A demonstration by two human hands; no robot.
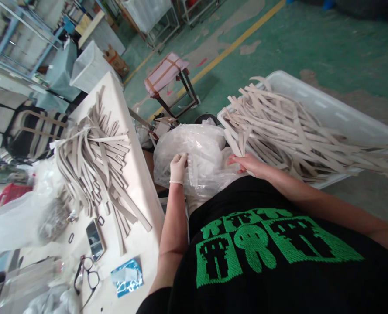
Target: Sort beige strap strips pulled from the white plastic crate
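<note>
Left hand: The gloved left hand [178,168] is seen with its grip closed on a fold of the clear plastic bag [200,152], which is bunched in the lap, just beside the white bin's near left corner.
Right hand: The bare right hand [248,163] is laid at the bag's right edge, its grip clamped on the near ends of a few beige strips [238,146].
Strips: The held strips trail out of the heap [295,131] piled in the white bin [338,115], which is set on the green floor [311,43] at the right.
Tabletop: A second heap of strips [95,161] is spread across the white tabletop [139,181] at the left, well apart from both hands.
Near end: A phone [94,239], a pair of glasses [88,272] and a blue packet [127,275] are laid on the tabletop's near end.
Far side: A padded stool [167,76] is seen beyond the bag, beside a yellow floor line [242,37].
</note>
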